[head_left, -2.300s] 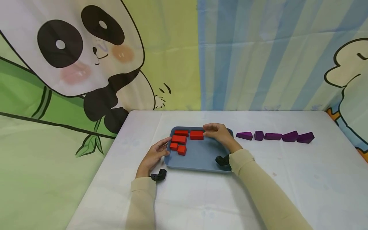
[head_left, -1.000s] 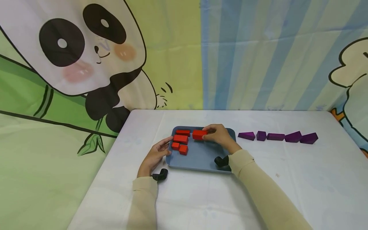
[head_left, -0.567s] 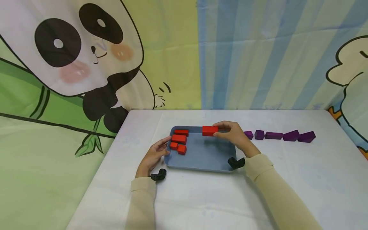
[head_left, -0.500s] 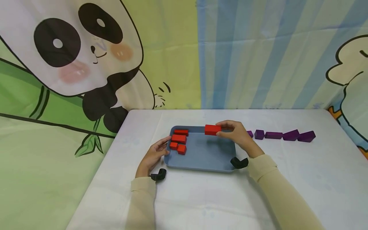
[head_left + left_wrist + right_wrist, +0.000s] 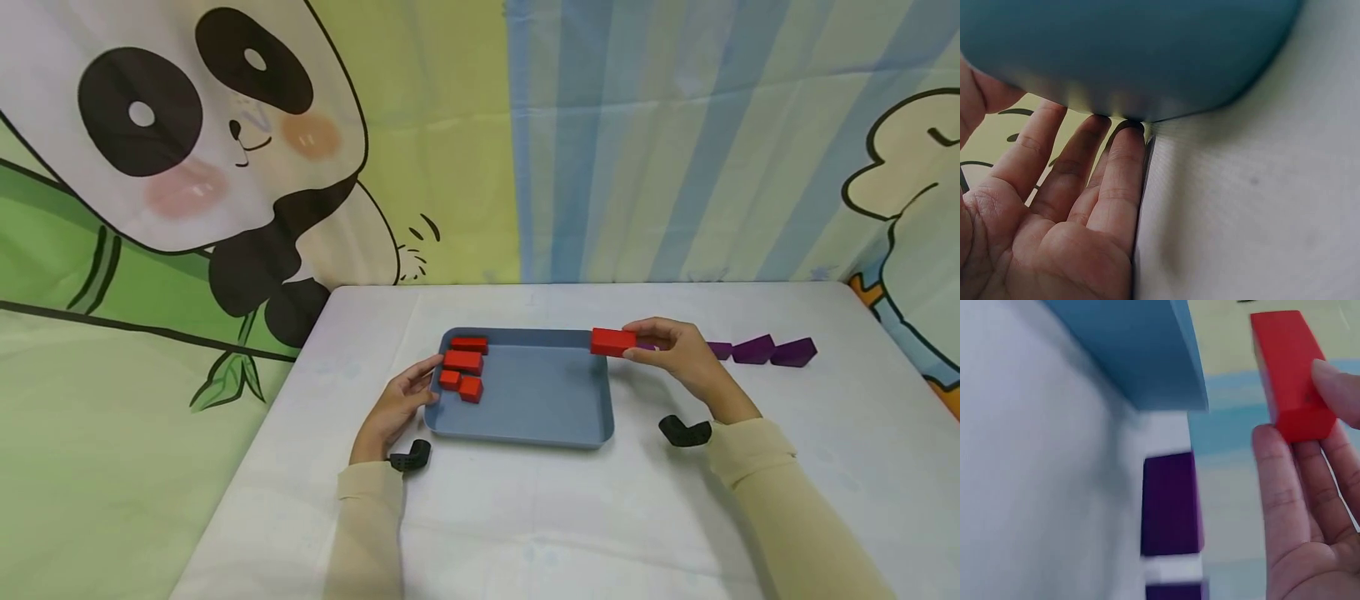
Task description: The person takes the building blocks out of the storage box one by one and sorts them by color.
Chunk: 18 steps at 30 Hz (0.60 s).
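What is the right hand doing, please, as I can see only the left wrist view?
Observer: In the head view, the right hand is holding a red block near the far right corner of the tray.
Operator: Thank you; could you tell me whether anything lies in the tray?
Observer: Yes, four smaller red pieces lie inside it, grouped along the left side.
Operator: And would you mind saying what is on the table to the right?
Observer: Purple blocks lie there in a row, partly hidden by the right hand in the head view.
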Motion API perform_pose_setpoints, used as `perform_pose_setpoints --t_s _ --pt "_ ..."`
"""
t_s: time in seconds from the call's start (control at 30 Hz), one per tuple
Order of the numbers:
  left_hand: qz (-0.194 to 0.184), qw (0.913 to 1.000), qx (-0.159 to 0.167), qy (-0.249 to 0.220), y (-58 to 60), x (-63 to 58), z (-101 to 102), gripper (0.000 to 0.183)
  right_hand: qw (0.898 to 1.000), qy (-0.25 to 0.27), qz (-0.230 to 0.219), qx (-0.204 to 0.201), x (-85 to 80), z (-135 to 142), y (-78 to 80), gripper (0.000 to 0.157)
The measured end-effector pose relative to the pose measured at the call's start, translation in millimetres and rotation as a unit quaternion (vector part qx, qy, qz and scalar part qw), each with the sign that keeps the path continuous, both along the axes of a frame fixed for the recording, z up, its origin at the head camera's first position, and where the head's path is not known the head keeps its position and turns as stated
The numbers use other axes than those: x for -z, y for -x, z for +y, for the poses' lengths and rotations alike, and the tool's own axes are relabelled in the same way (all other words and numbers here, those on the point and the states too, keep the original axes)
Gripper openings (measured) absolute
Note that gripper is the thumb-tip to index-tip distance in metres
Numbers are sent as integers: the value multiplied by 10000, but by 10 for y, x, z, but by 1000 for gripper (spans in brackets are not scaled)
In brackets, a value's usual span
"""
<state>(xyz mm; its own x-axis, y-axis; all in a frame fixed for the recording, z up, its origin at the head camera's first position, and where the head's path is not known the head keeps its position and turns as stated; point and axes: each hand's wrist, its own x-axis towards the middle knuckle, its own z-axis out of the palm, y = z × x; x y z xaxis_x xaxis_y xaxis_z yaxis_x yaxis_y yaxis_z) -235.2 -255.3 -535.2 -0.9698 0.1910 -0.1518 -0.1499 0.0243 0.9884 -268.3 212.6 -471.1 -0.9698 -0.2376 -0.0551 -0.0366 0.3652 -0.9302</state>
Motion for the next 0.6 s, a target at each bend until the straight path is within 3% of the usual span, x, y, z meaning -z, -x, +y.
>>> perform_pose_setpoints --t_s 0.33,0.6 --pt "-22 10000 26 10 10 4 -5 74 9979 -600 -229 119 154 330 -68 61" --pt "-20 10000 -23 31 2 -7 5 74 9978 -501 -435 -69 291 390 -97 55"
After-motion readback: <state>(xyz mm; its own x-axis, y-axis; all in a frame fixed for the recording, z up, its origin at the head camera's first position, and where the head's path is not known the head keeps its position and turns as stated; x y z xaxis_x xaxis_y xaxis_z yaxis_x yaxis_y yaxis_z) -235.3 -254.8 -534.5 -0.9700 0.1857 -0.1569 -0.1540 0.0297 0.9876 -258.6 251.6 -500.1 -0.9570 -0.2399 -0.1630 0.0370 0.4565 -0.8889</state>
